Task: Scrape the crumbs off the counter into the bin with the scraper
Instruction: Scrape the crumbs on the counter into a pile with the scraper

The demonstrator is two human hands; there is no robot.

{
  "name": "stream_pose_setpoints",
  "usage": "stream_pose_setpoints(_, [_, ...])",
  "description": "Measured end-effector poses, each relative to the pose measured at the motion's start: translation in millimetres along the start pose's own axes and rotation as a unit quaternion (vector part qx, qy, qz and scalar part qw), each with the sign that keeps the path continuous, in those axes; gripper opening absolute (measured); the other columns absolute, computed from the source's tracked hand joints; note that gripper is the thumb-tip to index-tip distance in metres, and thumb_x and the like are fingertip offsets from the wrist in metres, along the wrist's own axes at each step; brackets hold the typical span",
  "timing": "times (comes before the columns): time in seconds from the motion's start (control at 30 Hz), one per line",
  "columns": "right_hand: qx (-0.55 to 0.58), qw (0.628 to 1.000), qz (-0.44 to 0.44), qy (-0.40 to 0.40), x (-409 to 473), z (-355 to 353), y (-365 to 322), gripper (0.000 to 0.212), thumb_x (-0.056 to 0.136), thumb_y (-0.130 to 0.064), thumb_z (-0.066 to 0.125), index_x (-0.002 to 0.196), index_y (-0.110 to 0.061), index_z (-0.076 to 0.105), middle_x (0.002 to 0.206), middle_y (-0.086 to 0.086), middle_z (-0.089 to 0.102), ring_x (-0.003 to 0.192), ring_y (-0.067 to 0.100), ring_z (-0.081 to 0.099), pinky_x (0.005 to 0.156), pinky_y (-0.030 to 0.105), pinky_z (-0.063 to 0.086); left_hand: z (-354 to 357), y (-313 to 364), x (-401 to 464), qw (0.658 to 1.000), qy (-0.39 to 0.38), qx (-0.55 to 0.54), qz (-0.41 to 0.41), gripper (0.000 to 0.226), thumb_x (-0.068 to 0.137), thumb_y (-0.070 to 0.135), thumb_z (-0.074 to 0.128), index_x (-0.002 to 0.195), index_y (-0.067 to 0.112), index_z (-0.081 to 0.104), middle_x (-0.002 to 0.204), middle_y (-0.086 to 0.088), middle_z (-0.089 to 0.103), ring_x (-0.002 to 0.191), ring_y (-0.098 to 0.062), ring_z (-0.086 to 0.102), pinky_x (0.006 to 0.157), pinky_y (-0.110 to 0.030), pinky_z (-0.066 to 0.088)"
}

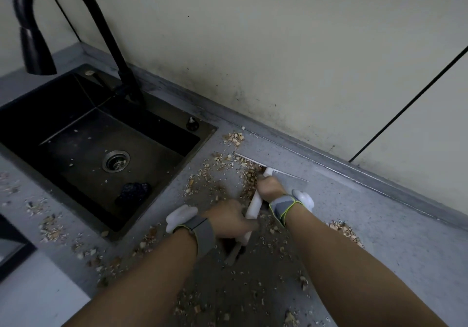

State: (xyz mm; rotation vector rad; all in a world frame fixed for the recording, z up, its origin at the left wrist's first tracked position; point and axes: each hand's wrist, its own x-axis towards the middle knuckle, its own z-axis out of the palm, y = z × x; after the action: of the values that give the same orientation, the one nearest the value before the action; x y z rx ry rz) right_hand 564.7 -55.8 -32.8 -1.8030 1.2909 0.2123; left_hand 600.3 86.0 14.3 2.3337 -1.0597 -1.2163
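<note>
We grip the scraper (254, 203) with both hands, left (229, 219) low, right (269, 186) high. Crumbs (210, 174) cover the bench (379, 225). Push crooked and they may spill into the sink (83, 134).

Two bare forearms, no sleeves, rise from the lower frame. Each wrist wears a grey fabric strap edged in yellow-green (196, 230), (282, 206), with a white rounded plastic device (181, 216), (304, 198) mounted on its outer side.
</note>
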Motion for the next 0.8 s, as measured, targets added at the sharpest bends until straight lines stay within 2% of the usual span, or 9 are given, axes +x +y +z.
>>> stream_pose_setpoints(0.2, [0.01, 0.999, -0.006, -0.031, -29, 11, 16, 0.048, 0.104, -0.025, 0.031, 0.131, 0.01, 0.051, 0.137, 0.028, 0.052, 0.127, 0.035, 0.051, 0.097, 0.031, 0.041, -2, 3, -24, 0.997, -0.072, -0.005, -0.011, 0.03, 0.073, 0.047, 0.07, 0.063, 0.019, 0.064, 0.061, 0.001, 0.056, 0.057, -0.014, 0.05, 0.054, -0.027, 0.035])
stream_pose_setpoints(0.27, [0.021, 0.999, -0.008, -0.049, -34, 9, 15, 0.05, 0.103, -0.027, 0.029, 0.134, 0.008, 0.048, 0.142, 0.026, 0.048, 0.131, 0.035, 0.047, 0.102, 0.032, 0.038, -5, 8, -26, 0.998, -0.045, -0.04, -0.018, 0.028, 0.072, 0.044, 0.07, 0.068, 0.017, 0.068, 0.064, 0.001, 0.059, 0.06, -0.014, 0.053, 0.057, -0.027, 0.038])
stream_pose_setpoints(0.33, [0.047, 0.998, -0.021, -0.04, -34, 2, 7, 0.05, 0.103, -0.026, 0.027, 0.132, 0.008, 0.05, 0.14, 0.028, 0.049, 0.13, 0.036, 0.049, 0.102, 0.034, 0.038, -8, 14, -24, 0.996, -0.004, -0.081, -0.026, 0.025, 0.071, 0.039, 0.072, 0.065, 0.016, 0.067, 0.062, 0.001, 0.06, 0.058, -0.013, 0.054, 0.055, -0.024, 0.038])
stream_pose_setpoints(0.43, [0.122, 0.992, -0.032, 0.007, -19, -7, -3, 0.048, 0.102, -0.026, 0.032, 0.125, 0.01, 0.054, 0.124, 0.027, 0.058, 0.114, 0.036, 0.058, 0.09, 0.034, 0.043, -14, 22, -17, 0.989, 0.03, -0.146, -0.024, 0.019, 0.073, 0.031, 0.073, 0.07, 0.012, 0.07, 0.064, -0.003, 0.064, 0.058, -0.017, 0.059, 0.054, -0.023, 0.042])
stream_pose_setpoints(0.5, [0.168, 0.985, -0.022, 0.022, -6, -13, -5, 0.05, 0.101, -0.027, 0.034, 0.127, 0.012, 0.052, 0.11, 0.023, 0.057, 0.103, 0.03, 0.058, 0.085, 0.03, 0.04, -16, 27, -11, 0.975, 0.031, -0.218, -0.026, 0.019, 0.077, 0.024, 0.071, 0.076, 0.006, 0.069, 0.064, -0.009, 0.066, 0.053, -0.022, 0.062, 0.054, -0.027, 0.049])
stream_pose_setpoints(0.57, [0.187, 0.981, -0.005, 0.042, 5, -16, -2, 0.051, 0.102, -0.028, 0.034, 0.129, 0.012, 0.05, 0.119, 0.026, 0.058, 0.112, 0.033, 0.058, 0.095, 0.033, 0.044, -13, 28, -4, 0.961, 0.032, -0.271, -0.036, 0.024, 0.081, 0.024, 0.069, 0.074, 0.001, 0.066, 0.061, -0.015, 0.064, 0.044, -0.025, 0.058, 0.048, -0.03, 0.049])
stream_pose_setpoints(0.63, [0.171, 0.984, 0.026, 0.048, 11, -11, 6, 0.05, 0.103, -0.026, 0.033, 0.131, 0.012, 0.049, 0.134, 0.029, 0.053, 0.126, 0.04, 0.052, 0.105, 0.04, 0.042, -4, 25, 4, 0.963, 0.038, -0.262, -0.044, 0.033, 0.086, 0.031, 0.065, 0.083, -0.002, 0.065, 0.068, -0.019, 0.063, 0.048, -0.027, 0.057, 0.048, -0.031, 0.044])
stream_pose_setpoints(0.73, [0.154, 0.986, 0.047, 0.03, 15, 0, 14, 0.05, 0.102, -0.026, 0.033, 0.13, 0.012, 0.051, 0.135, 0.031, 0.052, 0.128, 0.041, 0.05, 0.107, 0.042, 0.041, 2, 14, 14, 0.983, 0.044, -0.174, -0.05, 0.039, 0.093, 0.037, 0.055, 0.104, 0.001, 0.066, 0.082, -0.019, 0.064, 0.065, -0.032, 0.06, 0.055, -0.032, 0.042])
stream_pose_setpoints(0.8, [0.182, 0.982, 0.041, 0.039, 23, 3, 7, 0.049, 0.102, -0.026, 0.034, 0.126, 0.013, 0.052, 0.129, 0.032, 0.055, 0.123, 0.043, 0.053, 0.104, 0.045, 0.043, -5, 7, 20, 0.98, 0.055, -0.187, -0.044, 0.038, 0.093, 0.038, 0.055, 0.102, 0.003, 0.067, 0.073, -0.012, 0.06, 0.054, -0.026, 0.054, 0.048, -0.028, 0.039])
